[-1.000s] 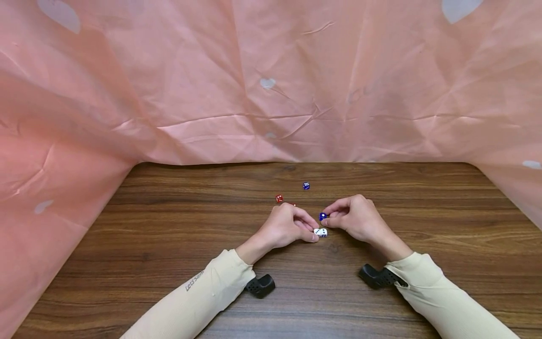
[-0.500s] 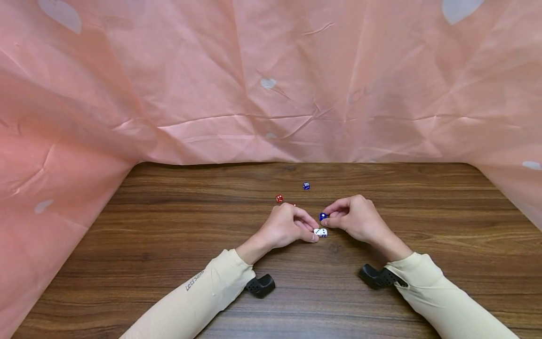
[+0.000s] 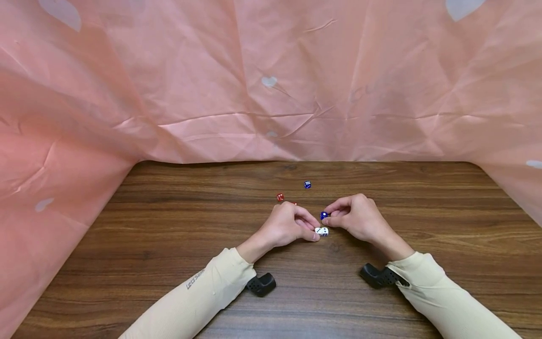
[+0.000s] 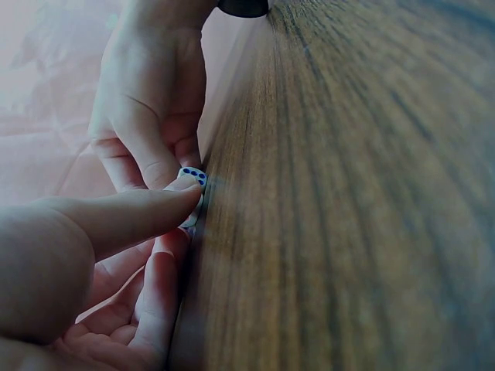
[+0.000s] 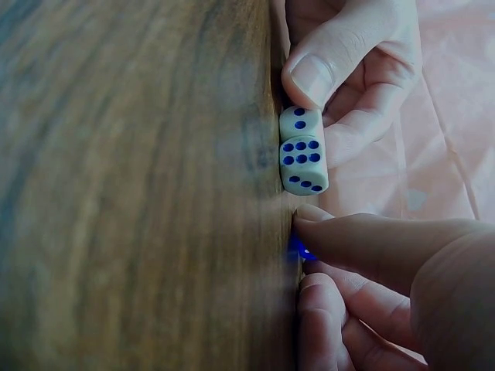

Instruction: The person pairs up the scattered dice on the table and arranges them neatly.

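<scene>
The white dice (image 5: 302, 158) sit together on the table (image 3: 178, 212), just right of and below the middle of the head view, appearing to touch. The left hand (image 3: 285, 226) pinches the left one between thumb and finger; how far its fingers reach round the back cannot be told. The right hand (image 3: 359, 219) pinches a blue die (image 3: 323, 215) just above the pair in the head view, thumb on one side and finger on the other.

Each die looks small, hard and probably very light, likely plastic, so a firm squeeze should not hurt it. The faces look smooth and the corners rounded, so a die might skid or twist if caught on an edge. The surest hold would be fingertip and thumb flat on opposite side faces, with light pressure; a nudge to one white die would likely shift its neighbour.

Farther up the table lie another blue die (image 3: 307, 184) and a red die (image 3: 280, 197).
</scene>
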The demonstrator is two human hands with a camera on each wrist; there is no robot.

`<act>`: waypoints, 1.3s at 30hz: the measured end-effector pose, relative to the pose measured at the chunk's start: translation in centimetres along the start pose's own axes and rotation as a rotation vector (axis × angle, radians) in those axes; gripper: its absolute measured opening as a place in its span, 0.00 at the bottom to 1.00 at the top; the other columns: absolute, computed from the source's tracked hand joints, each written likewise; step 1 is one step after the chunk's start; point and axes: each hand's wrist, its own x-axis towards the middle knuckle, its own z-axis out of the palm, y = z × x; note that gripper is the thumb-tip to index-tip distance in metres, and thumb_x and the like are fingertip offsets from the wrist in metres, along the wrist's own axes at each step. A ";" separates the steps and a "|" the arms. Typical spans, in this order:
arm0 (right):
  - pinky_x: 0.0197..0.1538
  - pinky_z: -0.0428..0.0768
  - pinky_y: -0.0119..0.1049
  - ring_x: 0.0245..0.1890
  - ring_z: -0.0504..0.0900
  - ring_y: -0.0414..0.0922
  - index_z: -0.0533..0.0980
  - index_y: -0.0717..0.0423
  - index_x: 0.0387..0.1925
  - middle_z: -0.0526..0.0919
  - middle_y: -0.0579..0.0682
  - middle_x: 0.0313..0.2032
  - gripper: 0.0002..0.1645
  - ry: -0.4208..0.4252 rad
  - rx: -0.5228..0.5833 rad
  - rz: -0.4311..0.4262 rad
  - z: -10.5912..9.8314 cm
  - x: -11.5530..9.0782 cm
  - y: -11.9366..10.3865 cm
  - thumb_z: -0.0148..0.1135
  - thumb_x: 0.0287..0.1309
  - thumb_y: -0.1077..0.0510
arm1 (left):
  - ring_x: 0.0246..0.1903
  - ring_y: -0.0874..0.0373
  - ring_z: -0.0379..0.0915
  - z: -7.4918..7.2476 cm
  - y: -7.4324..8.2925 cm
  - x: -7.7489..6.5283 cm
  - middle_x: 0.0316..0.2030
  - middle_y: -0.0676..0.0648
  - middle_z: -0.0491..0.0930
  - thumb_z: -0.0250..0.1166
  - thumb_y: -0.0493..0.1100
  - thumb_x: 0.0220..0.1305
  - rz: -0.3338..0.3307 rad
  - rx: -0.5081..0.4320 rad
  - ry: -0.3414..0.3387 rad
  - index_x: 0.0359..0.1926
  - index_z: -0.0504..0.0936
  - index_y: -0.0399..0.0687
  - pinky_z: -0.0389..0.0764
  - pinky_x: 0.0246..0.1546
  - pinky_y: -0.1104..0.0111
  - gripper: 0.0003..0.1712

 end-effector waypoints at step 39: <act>0.41 0.78 0.36 0.33 0.85 0.36 0.91 0.46 0.39 0.92 0.41 0.30 0.13 -0.005 0.009 -0.008 0.0 -0.1 0.0 0.81 0.53 0.47 | 0.30 0.68 0.86 -0.6 0.4 -0.1 0.28 0.52 0.92 0.84 0.40 0.52 -0.061 -0.174 0.010 0.36 0.94 0.50 0.79 0.35 0.74 0.10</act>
